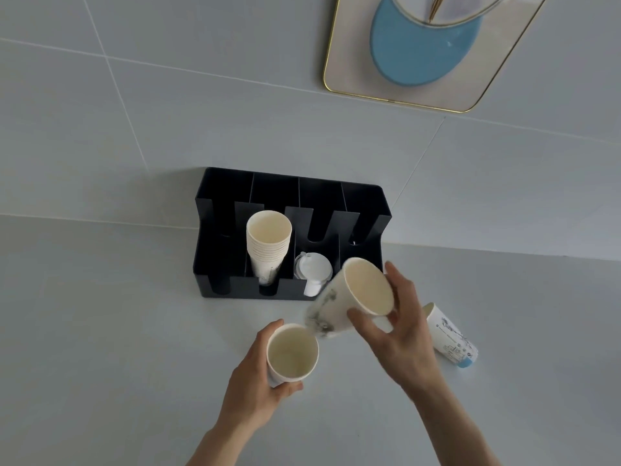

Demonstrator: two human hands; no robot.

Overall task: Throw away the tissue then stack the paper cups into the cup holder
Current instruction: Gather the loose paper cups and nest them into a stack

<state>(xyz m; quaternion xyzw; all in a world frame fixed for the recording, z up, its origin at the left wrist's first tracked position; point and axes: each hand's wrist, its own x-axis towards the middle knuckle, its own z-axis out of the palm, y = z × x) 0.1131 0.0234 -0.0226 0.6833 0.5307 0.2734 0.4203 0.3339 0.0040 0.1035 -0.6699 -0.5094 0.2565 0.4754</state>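
My left hand [255, 375] grips an upright white paper cup [291, 352] above the counter. My right hand [400, 334] holds a second paper cup [356, 294] tilted, with its base just over the rim of the left cup. A third paper cup [450, 334] lies on its side to the right of my right hand. The black cup holder [359, 203] stands against the wall, with a stack of several paper cups [268, 243] in its second slot from the left. No tissue is in view.
White plastic lids [313, 269] sit in the holder's third slot. The far left and far right slots look empty. A gold-framed picture [349, 58] with a blue shape hangs on the tiled wall above. The pale counter [100, 348] spreads to the left.
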